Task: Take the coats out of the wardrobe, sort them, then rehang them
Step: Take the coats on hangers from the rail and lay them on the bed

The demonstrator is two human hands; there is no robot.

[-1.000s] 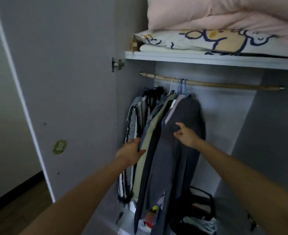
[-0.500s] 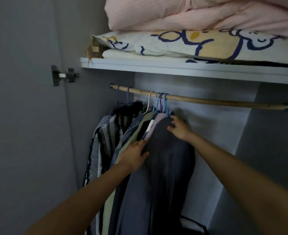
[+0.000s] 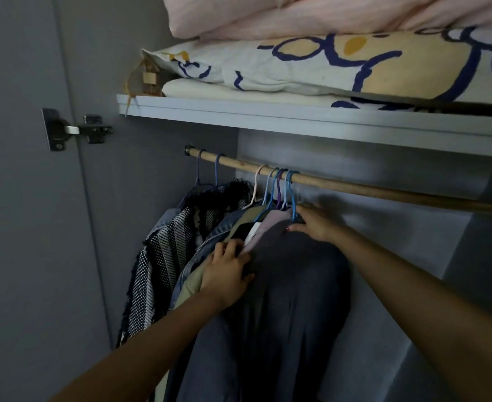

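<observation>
Reaching into hung coats (image 3: 282,285), left hand (image 3: 227,274) and right hand (image 3: 315,223).

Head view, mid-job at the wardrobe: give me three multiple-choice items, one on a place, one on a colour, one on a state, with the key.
1. Where along the wooden rod do the hangers sit?
A. Bunched toward its left end
B. Spread evenly along it
C. Bunched at its right end

2. What colour is the coat in front, under both hands?
A. Red
B. Dark grey
C. White

3. What state is that coat in?
A. Folded on the shelf
B. Lying on the floor
C. Hanging from the rod

Key:
1. A, the hooks crowd the left part while the right stretch is bare.
2. B, the dark grey coat fills the front of the row, with the left hand on its shoulder edge and the right hand at its collar by the blue hanger.
3. C, its hanger is hooked over the rod below the shelf.
</observation>
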